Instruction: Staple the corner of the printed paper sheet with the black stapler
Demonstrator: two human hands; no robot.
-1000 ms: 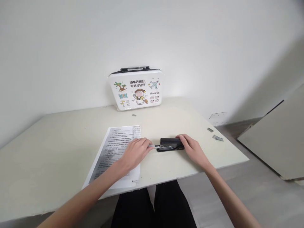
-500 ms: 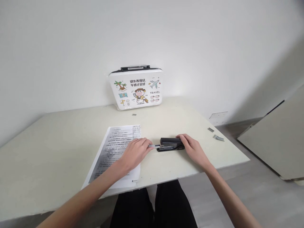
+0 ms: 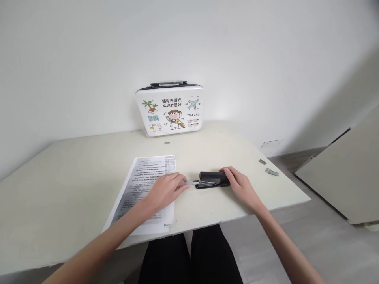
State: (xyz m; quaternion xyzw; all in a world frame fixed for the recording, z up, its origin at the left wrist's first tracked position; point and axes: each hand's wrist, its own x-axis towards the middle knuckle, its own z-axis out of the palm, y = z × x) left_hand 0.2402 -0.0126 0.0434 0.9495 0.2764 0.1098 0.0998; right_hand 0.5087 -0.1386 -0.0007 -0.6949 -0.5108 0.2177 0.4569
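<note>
A black stapler [image 3: 213,177] lies on the table with its front end to the left and its top arm raised a little over the base. My right hand [image 3: 238,184] is closed around its rear end. From the stapler's front a slim grey staple tray [image 3: 191,182] with a dark tip sticks out to the left. The fingers of my left hand [image 3: 168,189] pinch the outer end of this tray; the fingertips partly hide it. Under my left hand and forearm lies a printed sheet of paper [image 3: 142,183].
A white cartoon-printed case [image 3: 171,112] stands at the back against the wall. One small staple strip [image 3: 167,142] lies before it. Near the table's right edge are another staple strip [image 3: 262,161] and a small grey staple piece [image 3: 271,172]. The table's front edge runs close to my legs.
My left hand has shifted slightly left, and more of the grey tray shows between its fingers and the stapler. The stapler and my right hand stay in place.
</note>
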